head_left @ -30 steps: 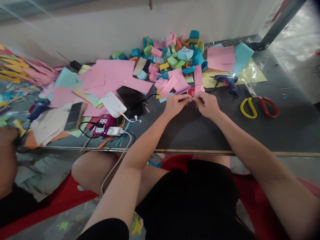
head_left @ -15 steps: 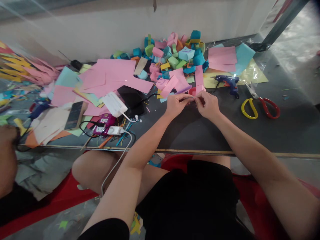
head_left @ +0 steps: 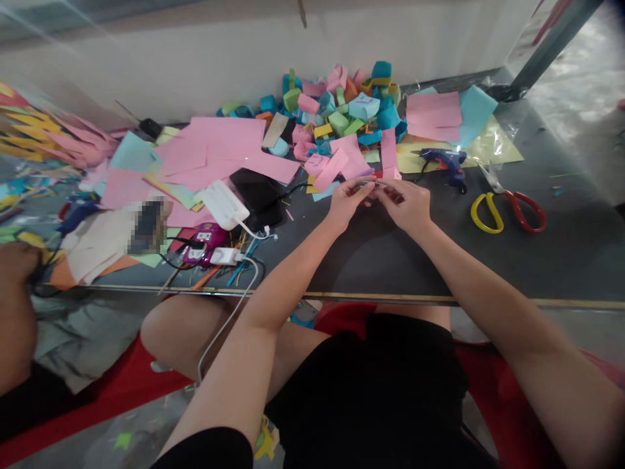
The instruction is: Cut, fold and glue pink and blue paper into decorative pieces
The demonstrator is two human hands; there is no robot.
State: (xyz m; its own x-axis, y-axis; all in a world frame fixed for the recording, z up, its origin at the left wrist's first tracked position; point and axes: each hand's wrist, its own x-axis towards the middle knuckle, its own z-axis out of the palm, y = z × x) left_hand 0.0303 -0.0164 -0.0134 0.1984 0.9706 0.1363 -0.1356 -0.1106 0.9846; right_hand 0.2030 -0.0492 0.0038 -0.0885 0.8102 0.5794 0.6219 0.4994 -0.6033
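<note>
Over the dark table, my left hand (head_left: 347, 200) and my right hand (head_left: 407, 203) meet fingertip to fingertip. Both are closed in a pinch around a thin pale strip (head_left: 373, 185), mostly hidden by the fingers; its material is hard to tell. Just beyond the fingertips lie pink paper pieces (head_left: 389, 151) and a bit of red. A heap of folded paper pieces (head_left: 339, 117) in blue, green, pink and yellow rises behind them. To the right of my right hand are a blue glue gun (head_left: 446, 163) and scissors (head_left: 502, 195) with one yellow and one red handle.
Pink sheets (head_left: 219, 143), a white power bank (head_left: 223, 203), a black phone (head_left: 256, 195) and a purple extension socket (head_left: 205, 242) with cables lie to the left. A white cable hangs over the table edge. Another person's arm (head_left: 17, 312) is at far left.
My hands have come slightly nearer to me and the fingers have shifted around the strip, showing its pale edge. The other person's hand at far left has moved slightly right.
</note>
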